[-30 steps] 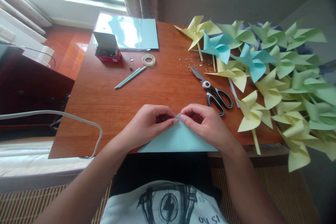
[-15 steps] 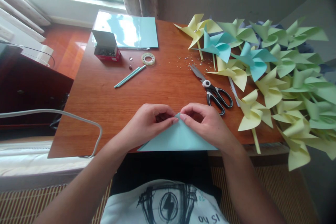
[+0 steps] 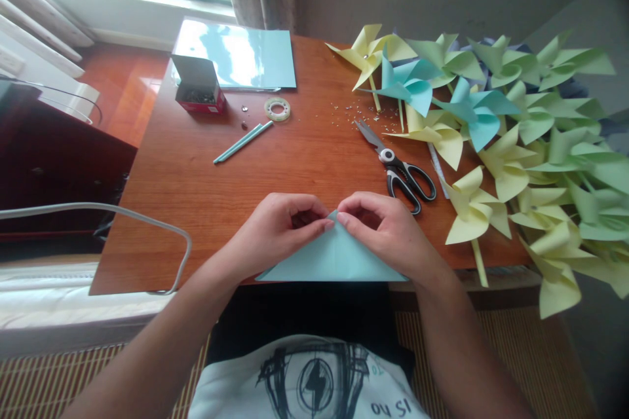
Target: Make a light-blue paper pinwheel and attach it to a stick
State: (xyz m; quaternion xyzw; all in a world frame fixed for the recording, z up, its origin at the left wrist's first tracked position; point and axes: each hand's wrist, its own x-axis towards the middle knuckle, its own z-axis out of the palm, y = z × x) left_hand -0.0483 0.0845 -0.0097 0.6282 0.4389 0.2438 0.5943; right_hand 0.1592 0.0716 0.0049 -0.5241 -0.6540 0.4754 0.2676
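A light blue sheet of paper (image 3: pixel 334 255), folded into a triangle, lies at the front edge of the table with its tip pointing away from me. My left hand (image 3: pixel 289 222) pinches it just left of the tip, thumb on top. From the other side, my right hand (image 3: pixel 378 222) pinches the paper close to the same tip. Parts of both slanted sides are covered by my hands. Beyond my right hand rest black-handled scissors (image 3: pixel 393 163), their blades pointing away to the left.
Many yellow, green and blue paper pinwheels (image 3: pixel 472 209) crowd the right side. At the back left are a small red box (image 3: pixel 200 103), blue paper in a clear sleeve (image 3: pixel 280 59), a tape roll (image 3: pixel 277 109) and rolled paper sticks (image 3: pixel 243 143). A white cable (image 3: pixel 184 242) crosses the left corner.
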